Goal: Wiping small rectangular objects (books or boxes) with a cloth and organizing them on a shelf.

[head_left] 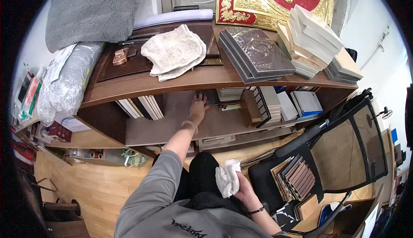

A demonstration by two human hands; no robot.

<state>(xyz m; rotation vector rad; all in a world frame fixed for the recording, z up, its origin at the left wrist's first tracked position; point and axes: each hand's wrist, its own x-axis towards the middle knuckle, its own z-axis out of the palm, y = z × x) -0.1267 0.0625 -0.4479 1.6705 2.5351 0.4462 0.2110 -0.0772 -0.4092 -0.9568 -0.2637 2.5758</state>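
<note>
My left hand (198, 109) reaches into the brown shelf compartment (172, 128), its fingers spread over the shelf board near the back. Beside its fingertips lies a dark flat piece (211, 97); whether they touch is unclear. My right hand (246, 191) is closed around a crumpled white cloth (228, 178), held low in front of my body. To the right of my left hand sit a stack of thin boards (229, 96) and a brown wooden box (250, 108). Several upright books or panels (144, 107) lean at the compartment's left end.
On the shelf top are a folded white towel (174, 51), dark glossy slabs (258, 53), pale wooden pieces (312, 35) and a gold-and-red framed panel (275, 1). A plastic-wrapped bundle (71, 81) sits left. A black mesh chair (344, 147) carrying sample strips (294, 177) stands right.
</note>
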